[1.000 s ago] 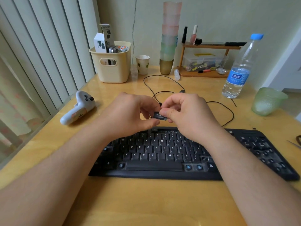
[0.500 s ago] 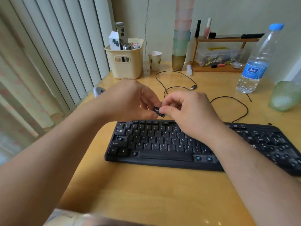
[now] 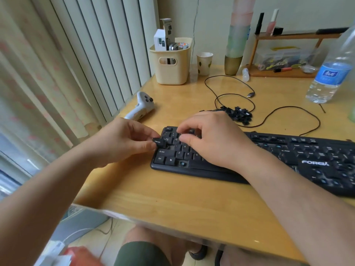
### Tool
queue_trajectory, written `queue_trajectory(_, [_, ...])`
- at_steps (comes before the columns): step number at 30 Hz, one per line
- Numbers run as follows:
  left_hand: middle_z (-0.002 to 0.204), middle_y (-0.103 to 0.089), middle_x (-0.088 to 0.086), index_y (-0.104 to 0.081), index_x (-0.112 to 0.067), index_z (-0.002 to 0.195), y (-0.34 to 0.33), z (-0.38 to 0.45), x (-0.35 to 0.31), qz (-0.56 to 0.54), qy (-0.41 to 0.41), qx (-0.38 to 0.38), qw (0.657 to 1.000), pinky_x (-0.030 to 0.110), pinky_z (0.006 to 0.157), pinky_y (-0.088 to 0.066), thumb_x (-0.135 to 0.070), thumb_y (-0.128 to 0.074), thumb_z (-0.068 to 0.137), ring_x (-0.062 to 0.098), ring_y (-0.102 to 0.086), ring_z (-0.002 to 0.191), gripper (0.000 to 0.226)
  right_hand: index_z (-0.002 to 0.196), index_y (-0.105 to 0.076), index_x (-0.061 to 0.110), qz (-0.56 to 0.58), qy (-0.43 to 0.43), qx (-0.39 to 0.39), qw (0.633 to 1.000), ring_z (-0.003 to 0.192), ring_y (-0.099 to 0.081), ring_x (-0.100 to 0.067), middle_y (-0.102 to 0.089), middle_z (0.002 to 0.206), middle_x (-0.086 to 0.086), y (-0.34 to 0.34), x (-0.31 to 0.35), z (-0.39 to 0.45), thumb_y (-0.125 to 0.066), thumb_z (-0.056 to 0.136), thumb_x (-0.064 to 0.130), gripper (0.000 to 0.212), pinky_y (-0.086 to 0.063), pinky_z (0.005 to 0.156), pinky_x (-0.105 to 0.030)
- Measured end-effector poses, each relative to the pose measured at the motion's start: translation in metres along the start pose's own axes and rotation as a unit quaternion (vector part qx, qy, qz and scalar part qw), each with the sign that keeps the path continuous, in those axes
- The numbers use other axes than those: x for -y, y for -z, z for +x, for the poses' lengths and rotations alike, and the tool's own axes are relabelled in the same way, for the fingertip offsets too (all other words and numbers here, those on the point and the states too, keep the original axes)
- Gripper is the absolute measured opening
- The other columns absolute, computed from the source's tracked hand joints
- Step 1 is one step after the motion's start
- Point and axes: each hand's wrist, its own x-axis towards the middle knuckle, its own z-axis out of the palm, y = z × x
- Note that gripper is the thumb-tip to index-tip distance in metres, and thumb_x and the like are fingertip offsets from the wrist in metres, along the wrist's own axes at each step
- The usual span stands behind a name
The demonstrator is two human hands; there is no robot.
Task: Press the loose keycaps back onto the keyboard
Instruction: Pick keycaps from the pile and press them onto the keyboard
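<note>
A black keyboard (image 3: 288,150) lies across the wooden desk, and some of its sockets show bare blue stems. My left hand (image 3: 123,139) pinches a Caps Lock keycap (image 3: 159,142) between thumb and forefinger at the keyboard's left edge, over the gap above the Shift key. My right hand (image 3: 215,139) hovers over the left letter keys, with its bent fingertips touching the upper rows and nothing held. A pile of loose black keycaps (image 3: 237,114) sits on the desk just behind the keyboard.
A white controller (image 3: 141,108) lies left of the keyboard near the desk edge. A black cable (image 3: 230,96) loops behind the pile. Farther back stand a cream basket (image 3: 172,62), paper cup (image 3: 204,63), stacked cups (image 3: 236,45), wooden shelf (image 3: 284,54) and water bottle (image 3: 332,73).
Both hands came down from above the keyboard to its left end. The keycap, held by both hands before, is now in my left hand alone. The view swung left.
</note>
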Motion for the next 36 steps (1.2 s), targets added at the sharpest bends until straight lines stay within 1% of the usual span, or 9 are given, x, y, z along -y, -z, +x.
queue_trajectory(2, [0.097,-0.081,-0.002,-0.081,-0.030,0.103,0.001,0.003,0.001,-0.026,0.023,0.004,0.999,0.038,0.097,-0.054,-0.036,-0.083,0.073,0.020,-0.075,0.098,0.031,0.102,-0.078,0.036,-0.003,-0.006,0.004,1.000,0.088,-0.059,-0.004,-0.070,0.099,0.018,0.000,-0.003,0.000,-0.071,0.094,0.032,0.011,-0.052,0.086,-0.032])
queue_trajectory(5, [0.096,-0.080,0.005,-0.078,-0.030,0.100,-0.001,0.007,-0.001,-0.061,0.034,0.014,0.997,0.036,0.087,-0.051,-0.029,-0.084,0.077,0.019,-0.072,0.089,0.024,0.100,-0.078,0.036,-0.007,-0.007,0.006,1.000,0.085,-0.057,0.000,-0.067,0.095,0.021,0.000,-0.006,0.000,-0.072,0.094,0.031,0.010,-0.048,0.082,-0.027])
queue_trajectory(11, [0.098,-0.080,0.004,-0.078,-0.030,0.100,-0.007,0.008,-0.005,-0.049,0.033,0.048,0.997,0.046,0.106,-0.051,-0.037,-0.092,0.073,0.021,-0.073,0.096,0.031,0.101,-0.078,0.037,-0.012,-0.007,0.005,1.000,0.085,-0.058,0.001,-0.067,0.095,0.021,-0.001,-0.006,0.000,-0.072,0.094,0.032,0.010,-0.046,0.080,-0.024])
queue_trajectory(15, [0.095,-0.080,-0.003,-0.079,-0.036,0.098,-0.009,0.006,-0.006,-0.028,0.022,0.036,0.999,0.035,0.100,-0.051,-0.041,-0.081,0.071,0.009,-0.071,0.089,0.027,0.101,-0.078,0.036,-0.016,-0.007,0.005,1.000,0.084,-0.058,0.000,-0.067,0.094,0.020,-0.002,-0.007,0.000,-0.072,0.094,0.033,0.010,-0.044,0.079,-0.025])
queue_trajectory(19, [0.086,-0.078,-0.013,-0.081,-0.033,0.091,-0.012,0.007,-0.004,0.016,0.008,0.018,1.000,0.009,0.076,-0.046,-0.033,-0.082,0.083,-0.003,-0.063,0.076,0.008,0.102,-0.078,0.036,-0.017,-0.010,0.006,1.000,0.084,-0.059,-0.004,-0.067,0.095,0.018,-0.001,-0.007,0.000,-0.072,0.094,0.033,0.010,-0.047,0.079,-0.027])
queue_trajectory(21, [0.083,-0.078,-0.012,-0.081,-0.031,0.091,-0.013,0.007,-0.002,0.013,0.007,0.004,1.000,0.006,0.070,-0.044,-0.030,-0.082,0.085,-0.004,-0.060,0.071,0.007,0.102,-0.078,0.036,-0.015,-0.012,0.007,1.000,0.085,-0.059,-0.004,-0.068,0.096,0.017,-0.001,-0.007,0.000,-0.072,0.094,0.033,0.010,-0.049,0.080,-0.029])
queue_trajectory(26, [0.090,-0.079,0.000,-0.080,-0.027,0.093,-0.012,0.009,-0.003,-0.034,0.027,-0.012,0.999,0.029,0.080,-0.047,-0.039,-0.078,0.084,0.009,-0.064,0.078,0.016,0.100,-0.078,0.036,-0.011,-0.017,0.011,1.000,0.086,-0.059,-0.004,-0.068,0.096,0.017,-0.001,-0.008,-0.001,-0.072,0.094,0.034,0.009,-0.049,0.080,-0.029])
queue_trajectory(31, [0.079,-0.075,-0.001,-0.079,-0.033,0.088,-0.009,0.019,-0.006,0.020,0.072,-0.004,0.997,0.034,0.076,-0.048,-0.034,-0.079,0.091,0.010,-0.062,0.070,0.003,0.100,-0.078,0.035,-0.012,-0.018,0.015,1.000,0.089,-0.058,0.000,-0.068,0.098,0.019,0.000,-0.008,-0.001,-0.072,0.094,0.033,0.009,-0.045,0.080,-0.023])
queue_trajectory(36, [0.075,-0.074,-0.006,-0.076,-0.036,0.087,-0.012,0.021,-0.007,0.057,0.071,-0.008,0.996,0.038,0.076,-0.051,-0.033,-0.076,0.094,0.010,-0.063,0.069,0.008,0.101,-0.078,0.034,-0.014,-0.018,0.015,1.000,0.089,-0.058,-0.002,-0.068,0.098,0.018,0.001,-0.008,-0.002,-0.072,0.094,0.033,0.009,-0.047,0.081,-0.025])
